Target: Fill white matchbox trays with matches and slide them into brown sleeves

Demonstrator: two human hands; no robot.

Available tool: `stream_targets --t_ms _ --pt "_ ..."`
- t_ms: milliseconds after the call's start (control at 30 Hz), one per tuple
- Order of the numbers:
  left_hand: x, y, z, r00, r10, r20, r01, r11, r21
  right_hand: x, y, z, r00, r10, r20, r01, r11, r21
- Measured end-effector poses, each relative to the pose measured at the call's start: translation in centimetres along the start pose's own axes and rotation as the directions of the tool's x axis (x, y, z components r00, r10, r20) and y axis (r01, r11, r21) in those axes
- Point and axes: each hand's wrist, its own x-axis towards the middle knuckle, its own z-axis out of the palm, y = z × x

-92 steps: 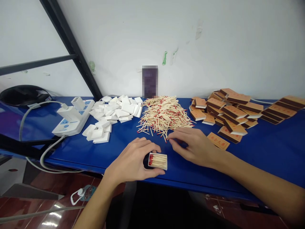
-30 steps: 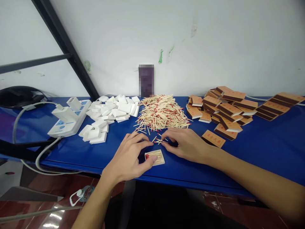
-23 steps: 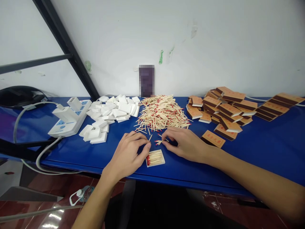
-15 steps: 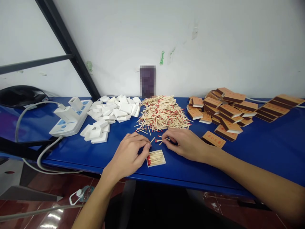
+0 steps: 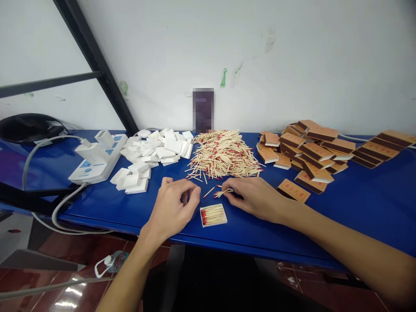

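My right hand [image 5: 250, 195] pinches a few red-tipped matches [image 5: 223, 193] between thumb and fingers, just above the blue table. To its left, my left hand [image 5: 177, 203] is closed, thumb tip and index finger together, and no match shows in it. A single match [image 5: 208, 192] lies on the table between the two hands, apart from the left fingertips. In front of them sits a small white matchbox tray [image 5: 225, 221], partly filled with matches whose red heads point left. Behind the hands rises a big heap of loose matches [image 5: 224, 156].
White empty trays [image 5: 136, 185] are piled at the left, beside a power strip [image 5: 97, 171] with plugged-in chargers. Orange-and-brown matchbox sleeves [image 5: 292, 190] are heaped at the right. A blurred dark upright object [image 5: 203, 110] leans on the wall. The table's front edge runs just below the tray.
My left hand has drawn back leftward, leaving the single match on the table. The right hand has barely moved and keeps its matches.
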Motion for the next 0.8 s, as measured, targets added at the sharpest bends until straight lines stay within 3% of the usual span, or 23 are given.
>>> stream_targets --t_ms 200,367,533,667,800 --pt "0.0 0.0 0.1 0.998 -0.051 -0.044 0.045 0.991 -0.124 1.0 -1.3 0.3 0.995 -0.096 0.019 0.097 0.991 -0.096" --pt "-0.1 -0.2 0.0 0.999 -0.008 -0.036 0.004 0.995 -0.099 0.9 -1.2 0.1 0.991 -0.134 0.0 0.134 0.988 -0.078" --pt "-0.1 -0.2 -0.1 0.992 0.078 0.095 -0.069 0.993 -0.096 -0.2 0.2 -0.5 0.991 -0.115 -0.066 0.116 0.993 0.007" --pt "-0.1 0.0 -0.4 0.96 0.167 0.225 -0.152 0.985 -0.084 -0.4 0.6 -0.6 0.994 -0.099 -0.05 0.1 0.995 0.003" --pt "-0.2 0.1 -0.5 0.935 0.183 0.305 -0.176 0.983 -0.049 -0.2 0.6 -0.5 0.995 -0.03 -0.094 0.027 0.999 -0.027"
